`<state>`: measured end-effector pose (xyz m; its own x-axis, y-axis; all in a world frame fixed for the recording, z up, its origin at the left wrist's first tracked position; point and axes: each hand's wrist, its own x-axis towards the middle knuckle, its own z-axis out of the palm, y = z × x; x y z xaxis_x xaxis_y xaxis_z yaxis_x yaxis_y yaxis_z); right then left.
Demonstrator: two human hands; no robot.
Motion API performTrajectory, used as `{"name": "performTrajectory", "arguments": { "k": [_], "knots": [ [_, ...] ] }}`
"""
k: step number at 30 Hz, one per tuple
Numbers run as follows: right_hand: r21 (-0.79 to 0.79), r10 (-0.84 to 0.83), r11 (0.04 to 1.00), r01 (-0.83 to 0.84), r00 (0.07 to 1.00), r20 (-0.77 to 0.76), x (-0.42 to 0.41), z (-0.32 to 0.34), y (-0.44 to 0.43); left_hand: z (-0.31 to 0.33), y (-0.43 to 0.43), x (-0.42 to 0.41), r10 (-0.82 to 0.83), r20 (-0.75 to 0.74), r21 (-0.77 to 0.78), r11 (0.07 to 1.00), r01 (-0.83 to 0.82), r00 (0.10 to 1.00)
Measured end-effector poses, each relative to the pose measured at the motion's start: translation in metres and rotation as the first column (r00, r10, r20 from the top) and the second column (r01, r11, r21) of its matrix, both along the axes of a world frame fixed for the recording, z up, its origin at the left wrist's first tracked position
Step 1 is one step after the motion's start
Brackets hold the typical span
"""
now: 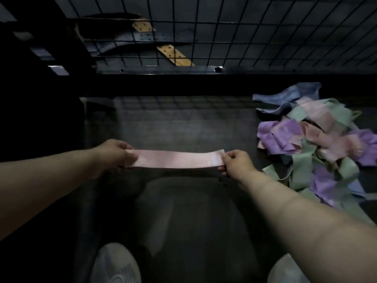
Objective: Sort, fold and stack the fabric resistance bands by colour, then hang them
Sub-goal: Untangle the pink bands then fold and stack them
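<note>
Light is dim and the view is downward. At centre left, the left hand (116, 153) is seen gripping one end of a pink band (175, 159), fingers curled round it and thumb on top. Below it, at the bottom edge, a pale left shoe (115, 264) is noted. At upper left, dark straps (142, 35) with tan ends are seen behind a black wire grid (224, 27).

The band is held stretched flat and level between both hands, over a dark surface (173, 123); contact with the surface cannot be told. Its right end is pinched by the right hand (236, 163). A right shoe (285, 270) is partly seen below.

At far right, a tangled pile (318, 144) of purple, green, pink and blue bands is recorded on the surface, well apart from the held band.
</note>
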<state>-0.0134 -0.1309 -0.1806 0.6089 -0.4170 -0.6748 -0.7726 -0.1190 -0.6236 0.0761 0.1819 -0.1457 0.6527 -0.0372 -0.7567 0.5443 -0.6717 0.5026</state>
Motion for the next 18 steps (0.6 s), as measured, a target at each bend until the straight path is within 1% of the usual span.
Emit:
{"name": "performTrajectory", "arguments": {
  "k": [2, 4, 7, 10, 12, 14, 15, 16, 17, 18],
  "knots": [
    [-0.045, -0.056, 0.997, 0.056, 0.998, -0.004, 0.009, -0.015, 0.0, -0.013, -0.008, 0.001, 0.12, 0.063, -0.045, 0.992, -0.117, 0.991],
    [-0.14, -0.036, 0.99, 0.033, 0.999, -0.019, 0.016, -0.035, -0.005, -0.03, -0.015, 0.0, 0.18, 0.117, -0.044, 0.983, -0.176, 0.977],
    [-0.223, 0.091, 0.968, -0.113, 0.99, -0.107, 0.018, -0.045, -0.006, -0.051, -0.019, -0.006, 0.223, 0.154, -0.019, 0.975, -0.223, 0.963],
    [-0.25, 0.19, 0.943, -0.22, 0.972, -0.138, 0.019, -0.038, -0.007, -0.064, -0.024, -0.01, 0.224, 0.202, 0.008, 0.973, -0.23, 0.954],
    [-0.3, 0.265, 0.906, -0.298, 0.953, -0.147, 0.019, -0.038, -0.015, -0.064, -0.026, -0.011, 0.221, 0.22, 0.019, 0.973, -0.231, 0.95],
    [-0.363, 0.303, 0.868, -0.34, 0.94, -0.158, 0.016, -0.036, -0.03, -0.063, -0.027, -0.012, 0.217, 0.234, 0.033, 0.972, -0.231, 0.948],
    [-0.405, 0.314, 0.844, -0.353, 0.936, -0.162, 0.014, -0.035, -0.04, -0.062, -0.026, -0.011, 0.216, 0.237, 0.036, 0.972, -0.231, 0.947],
    [-0.473, 0.33, 0.799, -0.372, 0.928, -0.174, 0.012, -0.036, -0.05, -0.062, -0.026, -0.01, 0.217, 0.234, 0.033, 0.972, -0.231, 0.948],
    [-0.561, 0.358, 0.717, -0.414, 0.909, -0.213, 0.01, -0.037, -0.061, -0.062, -0.025, -0.009, 0.22, 0.229, 0.028, 0.972, -0.232, 0.948],
    [-0.647, 0.391, 0.596, -0.474, 0.876, -0.282, 0.009, -0.037, -0.072, -0.063, -0.024, -0.008, 0.219, 0.231, 0.028, 0.972, -0.231, 0.948]
  ]
}}
